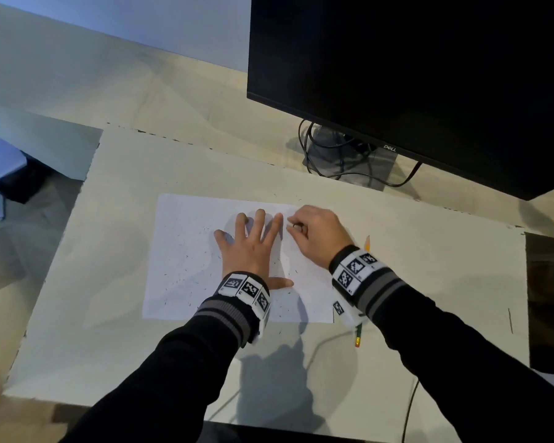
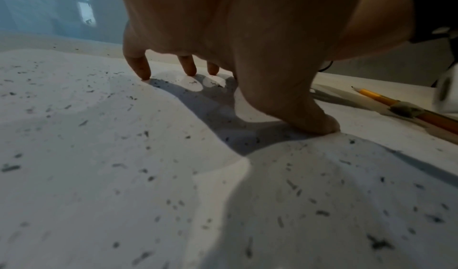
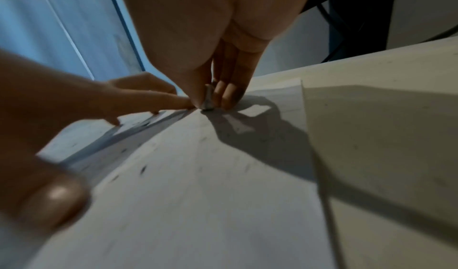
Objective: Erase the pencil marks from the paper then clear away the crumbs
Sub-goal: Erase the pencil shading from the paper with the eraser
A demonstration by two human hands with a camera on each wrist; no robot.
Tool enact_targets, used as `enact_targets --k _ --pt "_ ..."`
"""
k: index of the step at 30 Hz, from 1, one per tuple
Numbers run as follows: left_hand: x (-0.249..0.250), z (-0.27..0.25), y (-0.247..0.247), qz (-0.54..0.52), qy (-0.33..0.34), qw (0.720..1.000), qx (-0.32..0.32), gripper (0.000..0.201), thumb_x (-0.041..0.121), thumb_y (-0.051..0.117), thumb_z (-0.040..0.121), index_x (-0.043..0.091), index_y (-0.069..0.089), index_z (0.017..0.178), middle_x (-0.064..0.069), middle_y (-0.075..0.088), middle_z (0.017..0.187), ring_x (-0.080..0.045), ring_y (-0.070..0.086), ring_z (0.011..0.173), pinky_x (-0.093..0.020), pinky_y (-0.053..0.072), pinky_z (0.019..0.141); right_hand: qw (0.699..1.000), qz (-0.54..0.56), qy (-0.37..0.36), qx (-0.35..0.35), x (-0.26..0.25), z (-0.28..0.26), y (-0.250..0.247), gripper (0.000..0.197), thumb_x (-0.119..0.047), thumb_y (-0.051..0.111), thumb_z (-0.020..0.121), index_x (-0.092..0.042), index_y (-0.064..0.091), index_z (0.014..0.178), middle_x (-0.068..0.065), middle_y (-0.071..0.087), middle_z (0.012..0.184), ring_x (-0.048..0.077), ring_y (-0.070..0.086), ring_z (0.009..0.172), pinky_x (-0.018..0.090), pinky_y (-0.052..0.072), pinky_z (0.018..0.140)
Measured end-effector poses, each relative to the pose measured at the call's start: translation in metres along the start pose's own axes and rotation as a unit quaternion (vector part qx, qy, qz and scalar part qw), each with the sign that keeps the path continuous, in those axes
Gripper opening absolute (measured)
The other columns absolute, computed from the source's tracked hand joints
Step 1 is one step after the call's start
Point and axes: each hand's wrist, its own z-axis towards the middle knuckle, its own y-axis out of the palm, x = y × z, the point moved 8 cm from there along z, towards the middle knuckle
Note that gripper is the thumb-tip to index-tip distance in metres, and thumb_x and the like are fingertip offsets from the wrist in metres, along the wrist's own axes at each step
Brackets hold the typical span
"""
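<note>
A white sheet of paper [image 1: 186, 251] lies on a pale board, strewn with several dark eraser crumbs [image 2: 322, 212]. My left hand [image 1: 253, 244] lies spread on the sheet, fingers straight, fingertips [image 2: 143, 73] and thumb pressing it down. My right hand [image 1: 317, 235] pinches a small grey eraser [image 3: 207, 101] between thumb and fingers, its lower end on the paper near the far right corner, right beside the left index fingertip. In the head view the eraser is hidden by the fingers.
A yellow pencil [image 2: 386, 102] lies just right of the sheet, partly under my right wrist [image 1: 359, 337]. A black Dell monitor [image 1: 413, 75] with cables at its stand [image 1: 343, 155] stands at the far right. The pale board [image 1: 109, 203] extends left of the sheet.
</note>
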Motion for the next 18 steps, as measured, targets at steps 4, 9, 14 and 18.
enact_targets --k 4,9,14,18 --pt "0.001 0.001 -0.002 -0.01 -0.001 1.0 -0.007 0.132 0.092 0.054 0.059 0.034 -0.019 0.152 -0.001 -0.005 0.15 -0.036 0.008 0.139 -0.064 0.03 0.101 0.995 0.006 0.071 0.069 0.018 0.026 -0.015 0.011 -0.019 0.067 0.088 -0.011 0.073 0.093 0.0 0.067 0.084 0.014 0.058 0.075 0.032 0.053 0.077" --pt "0.001 0.001 -0.002 -0.008 -0.004 1.0 -0.012 0.133 0.091 0.055 0.06 0.034 -0.022 0.151 -0.002 -0.006 0.154 -0.037 0.007 0.14 -0.065 0.029 0.102 1.0 0.0 0.016 -0.014 -0.002 -0.002 0.002 0.009 -0.017 0.065 0.09 -0.01 0.071 0.089 -0.002 0.064 0.085 0.014 0.057 0.076 0.034 0.053 0.077" --pt "0.002 0.003 -0.004 -0.002 -0.002 1.0 -0.017 0.135 0.092 0.057 0.057 0.033 -0.018 0.152 -0.002 -0.003 0.153 -0.036 0.009 0.14 -0.065 0.03 0.101 0.998 -0.007 0.049 0.029 0.008 0.034 -0.015 0.013 -0.018 0.066 0.09 -0.01 0.072 0.097 0.002 0.068 0.093 0.019 0.061 0.084 0.032 0.052 0.081" --pt "0.002 0.005 -0.004 0.005 -0.005 1.0 -0.014 0.137 0.094 0.054 0.055 0.031 -0.017 0.153 -0.002 -0.002 0.153 -0.036 0.01 0.14 -0.065 0.031 0.101 0.999 -0.011 0.029 0.014 0.006 0.021 -0.005 0.012 -0.018 0.065 0.091 -0.009 0.071 0.094 0.004 0.067 0.091 0.021 0.061 0.082 0.035 0.052 0.08"
